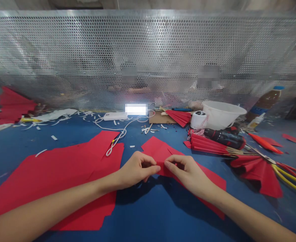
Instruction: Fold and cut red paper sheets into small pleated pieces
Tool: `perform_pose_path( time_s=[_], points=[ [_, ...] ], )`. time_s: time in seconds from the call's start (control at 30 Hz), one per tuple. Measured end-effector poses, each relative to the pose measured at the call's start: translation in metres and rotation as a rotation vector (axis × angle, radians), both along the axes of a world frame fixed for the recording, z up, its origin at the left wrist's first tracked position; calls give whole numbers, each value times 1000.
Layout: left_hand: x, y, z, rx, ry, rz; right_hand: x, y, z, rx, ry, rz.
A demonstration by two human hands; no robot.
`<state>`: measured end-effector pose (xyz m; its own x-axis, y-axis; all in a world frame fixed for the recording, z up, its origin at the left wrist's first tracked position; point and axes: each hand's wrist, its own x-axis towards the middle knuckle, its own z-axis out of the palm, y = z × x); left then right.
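Observation:
My left hand (137,169) and my right hand (186,171) meet at the middle of the blue table (148,215). Both pinch the near edge of a sheet of red paper (160,151), thumbs and fingertips pressed together on a small fold between them. The sheet runs from the hands back toward the middle of the table and out under my right wrist to the right. A larger stack of red paper sheets (62,178) lies flat beside my left forearm.
A perforated metal screen (148,57) walls the back. Along it lie a white power bank with cable (115,116), paper scraps, a cardboard box (159,118), a white bowl (222,114) and a brown bottle (265,102). Folded red fans (208,144), a drill (224,137) and scissors (261,155) lie at right.

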<state>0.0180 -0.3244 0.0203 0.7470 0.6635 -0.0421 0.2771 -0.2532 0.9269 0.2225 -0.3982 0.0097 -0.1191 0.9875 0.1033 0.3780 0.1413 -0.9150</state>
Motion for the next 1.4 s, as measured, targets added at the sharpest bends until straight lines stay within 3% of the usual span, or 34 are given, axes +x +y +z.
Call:
perform_pose_path(
  time_s=[0.23,0.43,0.63,0.73,0.83,0.93,1.07,1.23,1.4],
  points=[
    [-2,-1,1,15,11,-77,-6,-4,3,38,-19,44],
    [-4,-5,2,69,-75,-68,-12,-13,7,59,-90,57],
    [-4,-3,-4,83,-99,100,-8,-6,9,19,-31,95],
    [-4,1,-8,65,-142,173,-9,-2,8,-34,-12,36],
    [-4,4,-10,35,-162,183,-9,-1,4,-89,-2,-25],
    [-2,5,-8,30,-143,128,-7,-2,0,-97,9,1],
    [-1,4,-6,52,-115,101,-4,-4,-3,20,-109,59],
    [-2,1,-7,55,-80,18,-5,-8,-2,327,-332,100],
    [-2,6,-10,25,-84,20,-5,-8,-2,315,-312,62]
  ],
)
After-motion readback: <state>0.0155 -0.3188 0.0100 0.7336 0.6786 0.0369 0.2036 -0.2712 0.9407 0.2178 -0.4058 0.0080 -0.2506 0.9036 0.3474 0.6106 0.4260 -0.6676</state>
